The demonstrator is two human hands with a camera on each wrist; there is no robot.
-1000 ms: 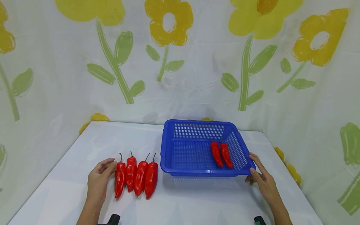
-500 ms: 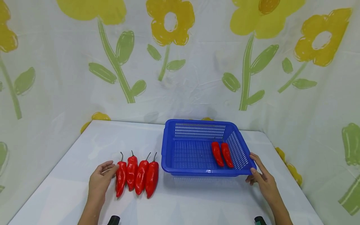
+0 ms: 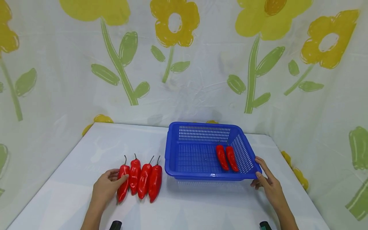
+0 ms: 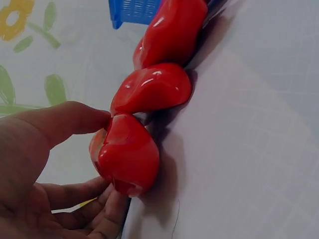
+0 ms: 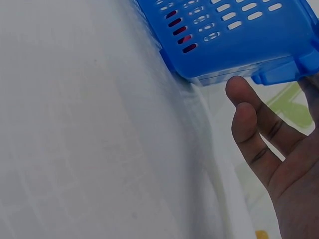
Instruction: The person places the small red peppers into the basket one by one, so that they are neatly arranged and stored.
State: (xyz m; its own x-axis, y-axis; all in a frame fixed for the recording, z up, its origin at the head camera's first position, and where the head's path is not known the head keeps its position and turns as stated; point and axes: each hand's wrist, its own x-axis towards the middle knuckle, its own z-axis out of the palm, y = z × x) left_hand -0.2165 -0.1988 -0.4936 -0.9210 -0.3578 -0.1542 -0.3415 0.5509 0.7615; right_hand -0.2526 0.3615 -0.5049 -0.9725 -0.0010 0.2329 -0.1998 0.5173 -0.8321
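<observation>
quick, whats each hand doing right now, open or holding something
Left hand: closed on the leftmost red pepper, between thumb and fingers.
Right hand: holding the blue basket by its rim, near right corner.

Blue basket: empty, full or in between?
In between: the blue basket holds two red peppers near its right wall; the rest of its visible floor is bare.

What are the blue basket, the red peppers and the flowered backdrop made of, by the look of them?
Blue basket: most likely moulded plastic, smooth with a slight sheen; its regular slots and thick rim suggest that.

Red peppers: glossy, with bright highlights; real skin or a plastic imitation, I can't tell.

Flowered backdrop: perhaps printed fabric or thin plastic sheeting, judging by its creases.
</observation>
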